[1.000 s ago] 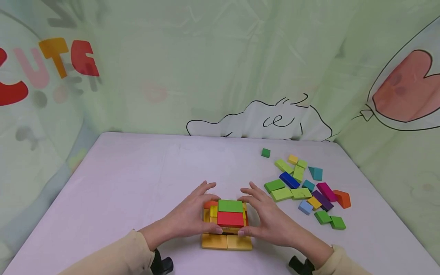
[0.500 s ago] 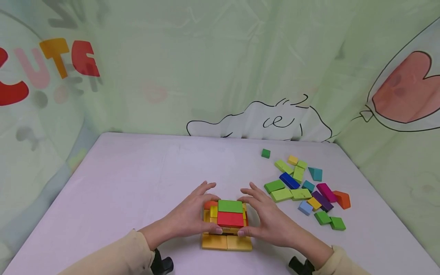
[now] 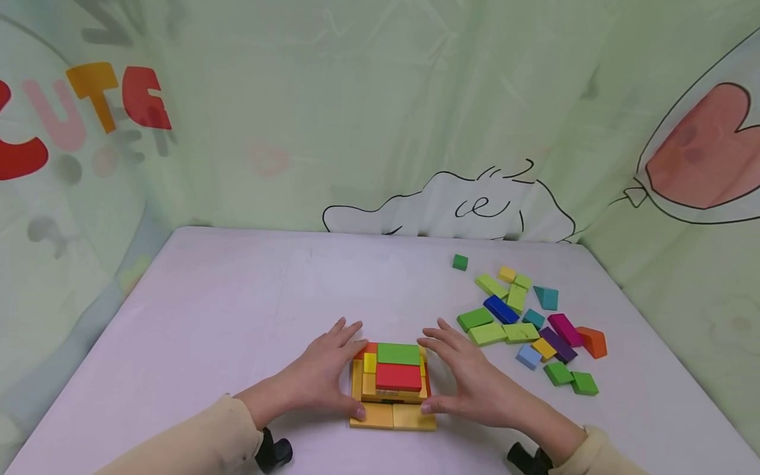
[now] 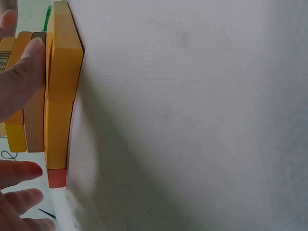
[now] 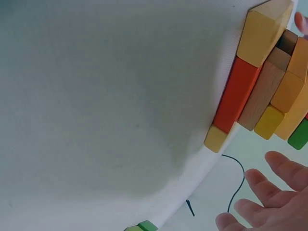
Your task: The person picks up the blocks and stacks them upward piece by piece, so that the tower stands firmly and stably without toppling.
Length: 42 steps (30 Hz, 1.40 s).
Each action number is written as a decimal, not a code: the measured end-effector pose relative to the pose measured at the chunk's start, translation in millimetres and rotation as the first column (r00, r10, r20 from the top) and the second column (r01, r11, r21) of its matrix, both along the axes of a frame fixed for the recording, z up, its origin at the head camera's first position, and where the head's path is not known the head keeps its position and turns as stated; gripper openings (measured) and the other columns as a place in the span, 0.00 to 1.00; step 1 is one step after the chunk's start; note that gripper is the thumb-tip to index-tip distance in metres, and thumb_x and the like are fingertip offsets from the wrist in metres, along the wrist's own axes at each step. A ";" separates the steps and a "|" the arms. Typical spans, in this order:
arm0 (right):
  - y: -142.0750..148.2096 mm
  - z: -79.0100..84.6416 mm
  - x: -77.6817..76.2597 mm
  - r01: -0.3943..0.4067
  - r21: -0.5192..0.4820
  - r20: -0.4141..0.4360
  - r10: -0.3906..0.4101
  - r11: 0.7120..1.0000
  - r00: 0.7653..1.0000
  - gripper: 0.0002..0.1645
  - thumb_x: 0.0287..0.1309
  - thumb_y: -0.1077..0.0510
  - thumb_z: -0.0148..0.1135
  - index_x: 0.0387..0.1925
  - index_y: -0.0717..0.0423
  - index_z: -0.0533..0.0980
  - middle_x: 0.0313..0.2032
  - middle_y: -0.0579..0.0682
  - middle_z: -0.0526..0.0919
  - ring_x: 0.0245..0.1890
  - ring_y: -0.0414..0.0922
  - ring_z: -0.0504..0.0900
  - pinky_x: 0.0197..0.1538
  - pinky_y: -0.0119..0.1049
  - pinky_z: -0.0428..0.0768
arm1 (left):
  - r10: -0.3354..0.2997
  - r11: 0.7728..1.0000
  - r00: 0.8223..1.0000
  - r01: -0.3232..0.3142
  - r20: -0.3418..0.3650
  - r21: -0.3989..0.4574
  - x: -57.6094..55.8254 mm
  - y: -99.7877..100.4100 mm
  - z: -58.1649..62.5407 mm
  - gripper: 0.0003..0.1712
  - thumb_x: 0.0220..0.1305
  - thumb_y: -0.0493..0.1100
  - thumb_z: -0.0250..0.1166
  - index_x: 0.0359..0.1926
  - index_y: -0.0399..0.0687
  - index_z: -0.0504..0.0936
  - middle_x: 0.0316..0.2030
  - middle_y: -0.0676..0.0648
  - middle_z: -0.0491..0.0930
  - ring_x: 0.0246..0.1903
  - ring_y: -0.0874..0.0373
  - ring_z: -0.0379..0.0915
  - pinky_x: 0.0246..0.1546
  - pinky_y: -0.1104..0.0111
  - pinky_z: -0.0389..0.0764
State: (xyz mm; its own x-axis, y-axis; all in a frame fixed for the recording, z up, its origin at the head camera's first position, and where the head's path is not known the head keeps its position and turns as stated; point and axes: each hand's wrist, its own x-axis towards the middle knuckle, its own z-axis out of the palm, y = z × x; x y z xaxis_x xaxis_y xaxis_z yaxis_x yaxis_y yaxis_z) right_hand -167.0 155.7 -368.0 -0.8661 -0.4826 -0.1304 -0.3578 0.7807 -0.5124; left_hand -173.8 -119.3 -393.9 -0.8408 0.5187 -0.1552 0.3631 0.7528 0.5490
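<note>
Yellow wooden planks [image 3: 410, 417], 2 of them, lie side by side at the front of a little block stack [image 3: 393, 384] near the middle of the tabletop's [image 3: 237, 297] near side, well in from the left and right edges. Up top, a green block [image 3: 398, 354] sits right behind a red block [image 3: 398, 377].

Both hands are spread wide around it, holding nothing that I can see. Left hand [image 3: 317, 371] is curved around the left side, thumb at the front left corner; right hand [image 3: 475, 379] mirrors that, its long fingers clear of the blocks in the right wrist view. Can't tell if either thumb tip is actually touching.

What would worry me: nothing looks locked together, so if 1 palm pushes harder than the other, I'd expect the upper layers to slide sideways. A thumb snagging the front while backing off could drag a plank out of line. A sleeve or wrist bump seems riskier if the right arm swings toward the loose blocks [image 3: 521, 332] by the tabletop's right edge.
</note>
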 end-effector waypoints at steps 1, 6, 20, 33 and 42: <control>0.4 -0.4 0.1 -0.002 0.001 0.001 0.002 1.000 1.000 0.56 0.45 0.37 0.79 0.71 0.56 0.69 0.75 0.58 0.64 0.80 0.65 0.48 0.65 0.75 0.67 | -0.010 1.000 1.000 0.010 0.000 -0.017 0.1 0.2 -0.5 0.59 0.44 0.63 0.81 0.74 0.45 0.69 0.80 0.43 0.55 0.81 0.39 0.41 0.75 0.38 0.58; 3.5 -2.6 0.7 -0.007 0.008 -0.010 0.007 1.000 1.000 0.56 0.46 0.35 0.78 0.72 0.55 0.68 0.75 0.57 0.65 0.80 0.64 0.48 0.66 0.74 0.67 | -0.032 0.998 0.999 0.032 -0.001 -0.056 1.2 0.8 -1.7 0.63 0.42 0.64 0.82 0.75 0.43 0.66 0.80 0.43 0.55 0.81 0.38 0.41 0.76 0.38 0.57; 68.1 -11.0 -61.7 0.065 0.188 -0.229 -0.020 0.980 0.973 0.27 0.66 0.59 0.67 0.64 0.61 0.75 0.60 0.63 0.80 0.61 0.63 0.78 0.59 0.59 0.82 | -0.044 0.993 0.999 0.041 -0.021 -0.106 -2.8 2.8 -2.5 0.62 0.42 0.65 0.82 0.74 0.42 0.68 0.77 0.44 0.62 0.80 0.39 0.44 0.77 0.40 0.56; 68.5 -12.5 -102.1 0.033 0.275 -0.136 0.005 0.961 0.991 0.19 0.62 0.67 0.68 0.55 0.66 0.81 0.49 0.60 0.86 0.42 0.50 0.84 0.49 0.46 0.88 | -0.032 0.995 0.999 0.030 -0.013 -0.099 -2.3 3.9 -3.7 0.62 0.41 0.65 0.82 0.74 0.44 0.68 0.77 0.44 0.62 0.80 0.38 0.44 0.76 0.39 0.56; 48.6 -21.2 -96.6 0.016 0.258 -0.081 0.005 0.966 0.997 0.38 0.61 0.50 0.72 0.68 0.60 0.71 0.35 0.48 0.83 0.34 0.41 0.77 0.38 0.35 0.83 | -0.031 0.994 1.000 0.030 -0.007 -0.104 -1.7 2.8 -3.8 0.62 0.41 0.65 0.82 0.74 0.44 0.68 0.77 0.44 0.61 0.80 0.39 0.44 0.76 0.39 0.56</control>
